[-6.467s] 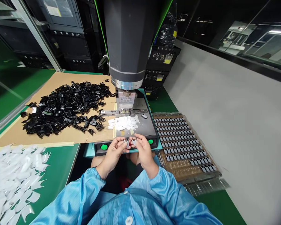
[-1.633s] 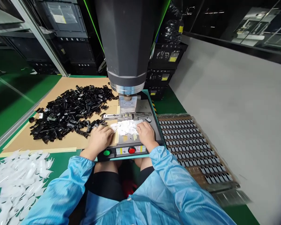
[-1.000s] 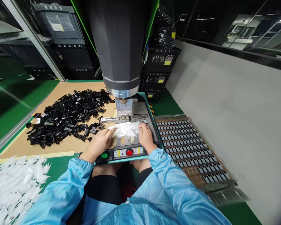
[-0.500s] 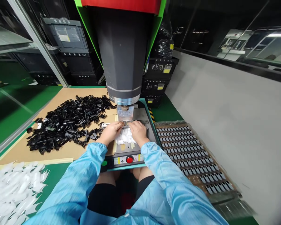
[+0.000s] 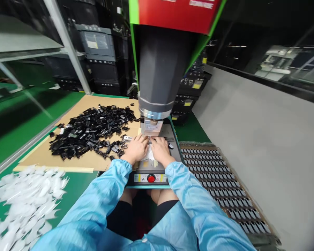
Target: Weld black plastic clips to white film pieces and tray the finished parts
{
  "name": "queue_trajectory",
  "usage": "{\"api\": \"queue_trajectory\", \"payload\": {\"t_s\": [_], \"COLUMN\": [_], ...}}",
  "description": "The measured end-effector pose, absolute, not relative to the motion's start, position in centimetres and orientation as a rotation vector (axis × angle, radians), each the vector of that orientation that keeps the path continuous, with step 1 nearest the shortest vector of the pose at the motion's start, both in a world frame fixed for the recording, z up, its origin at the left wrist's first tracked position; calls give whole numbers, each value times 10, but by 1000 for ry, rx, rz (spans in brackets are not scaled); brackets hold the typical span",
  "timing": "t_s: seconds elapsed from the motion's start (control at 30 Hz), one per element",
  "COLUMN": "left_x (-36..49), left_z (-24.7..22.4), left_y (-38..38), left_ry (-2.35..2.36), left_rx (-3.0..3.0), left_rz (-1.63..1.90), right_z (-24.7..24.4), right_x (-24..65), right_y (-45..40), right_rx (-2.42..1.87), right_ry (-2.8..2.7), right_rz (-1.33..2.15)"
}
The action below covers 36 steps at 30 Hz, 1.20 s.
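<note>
My left hand (image 5: 137,148) and my right hand (image 5: 161,150) rest side by side on the machine's metal bed, just below the clear block (image 5: 152,127) under the press head (image 5: 156,108). Fingers of both hands point forward and lie close together over a fixture, which they mostly cover; whatever is under the fingertips is hidden. White curved pieces (image 5: 148,153) lie between the hands. A small grey-and-black part (image 5: 170,146) sits just right of my right hand. The red button (image 5: 151,178) is on the panel nearer to me.
Black parts (image 5: 91,129) are heaped on cardboard at the left, with white pieces (image 5: 28,198) piled nearer me. A tray of grey parts in rows (image 5: 217,177) lies at the right. Stacked crates (image 5: 99,43) stand behind.
The view has shifted, so the machine appears further right. Both hands now lie flatter, with more of their fingers showing. The small grey-and-black part beside my right hand has come into view.
</note>
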<state>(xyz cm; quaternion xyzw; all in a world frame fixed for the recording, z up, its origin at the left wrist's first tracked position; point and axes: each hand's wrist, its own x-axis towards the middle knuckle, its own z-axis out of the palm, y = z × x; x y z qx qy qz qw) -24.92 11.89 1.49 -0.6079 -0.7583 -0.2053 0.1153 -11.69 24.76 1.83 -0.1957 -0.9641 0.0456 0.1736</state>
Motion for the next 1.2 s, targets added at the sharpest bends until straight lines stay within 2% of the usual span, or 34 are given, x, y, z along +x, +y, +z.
{"api": "queue_trajectory", "payload": {"t_s": [0.1,0.23,0.43,0.6,0.83,1.07,1.2], "left_x": [-242,-258,-292,-290,-290,-290,-282], "left_z": [21,14,-8,-10,-7,-12,-7], "left_y": [88,11,-72,-68,-65,-73,-56], "left_ry": [-2230,-2338,-2525,-2455,-2464,-2450,-2410], "left_rx": [-1740,-1510,-1277,-1446,-1501,-1540,-1523], "left_rz": [-703,-820,-656,-604,-568,-653,-885], "right_z": [18,18,23,22,18,16,13], "right_x": [-116,-120,-160,-190,-195,-167,-130], "right_y": [246,222,140,96,95,115,165], "right_rx": [-551,-479,-357,-549,-577,-383,-501], "right_ry": [-2685,-2586,-2762,-2868,-2915,-2836,-2585], "right_rz": [163,268,334,167,65,180,342]}}
